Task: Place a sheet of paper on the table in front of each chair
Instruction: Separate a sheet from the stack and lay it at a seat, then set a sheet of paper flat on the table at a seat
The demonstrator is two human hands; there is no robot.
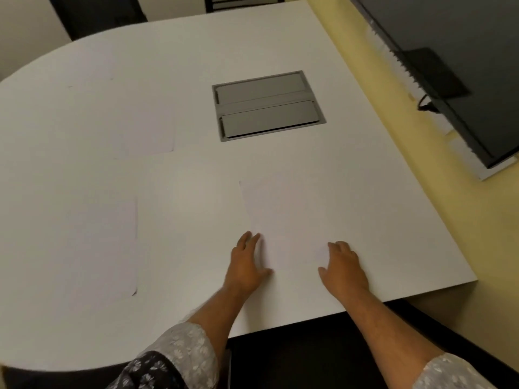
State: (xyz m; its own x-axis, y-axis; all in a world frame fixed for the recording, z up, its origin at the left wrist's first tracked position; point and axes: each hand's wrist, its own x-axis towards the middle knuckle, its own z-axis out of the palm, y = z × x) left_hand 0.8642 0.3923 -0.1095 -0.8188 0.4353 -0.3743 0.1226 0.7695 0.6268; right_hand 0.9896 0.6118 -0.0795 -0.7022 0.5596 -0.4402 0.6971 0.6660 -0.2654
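left hand [247, 261], right hand [344, 266]: fingers flat, spread on sheet [283, 217], lower centre | table [168, 80]: grey hatch [268, 106] upper centre | no readable writing

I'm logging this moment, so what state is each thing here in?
Near sheet: flat on table, under both hands.
Left sheet: flat, untouched.
Far sheet: flat, untouched.
Cable box: lids shut.
Left hand: open, pressing paper.
Right hand: open, on paper.
Screen: dark.
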